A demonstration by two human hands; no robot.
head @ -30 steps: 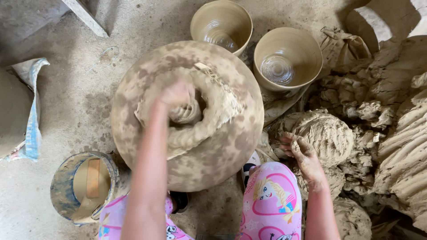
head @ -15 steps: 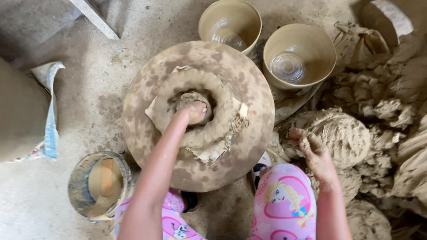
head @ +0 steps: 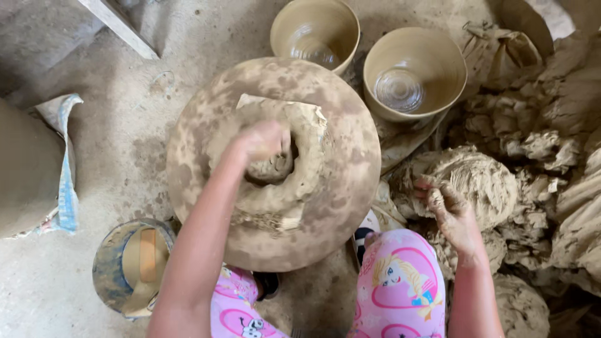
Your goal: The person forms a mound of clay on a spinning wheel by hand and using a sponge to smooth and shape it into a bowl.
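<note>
A round, clay-smeared potter's wheel (head: 338, 181) lies in front of my knees. On it sits a thick ring of wet clay (head: 300, 188) with ragged edges. My left hand (head: 263, 141) is closed in a fist and presses on the ring's upper left, beside its hollow middle. My right hand (head: 452, 213), caked in clay, rests with fingers spread on a lump of clay (head: 476, 178) to the right of the wheel.
Two clay bowls (head: 316, 31) (head: 414, 72) stand behind the wheel. Heaped raw clay (head: 551, 163) fills the right side. A small bucket (head: 128, 266) with slurry stands at lower left, a sack (head: 59, 163) and a large vessel at far left.
The wheel and clay ring have turned. My left fist has shifted from the ring's middle onto its upper left. My right hand stays on the clay lump.
</note>
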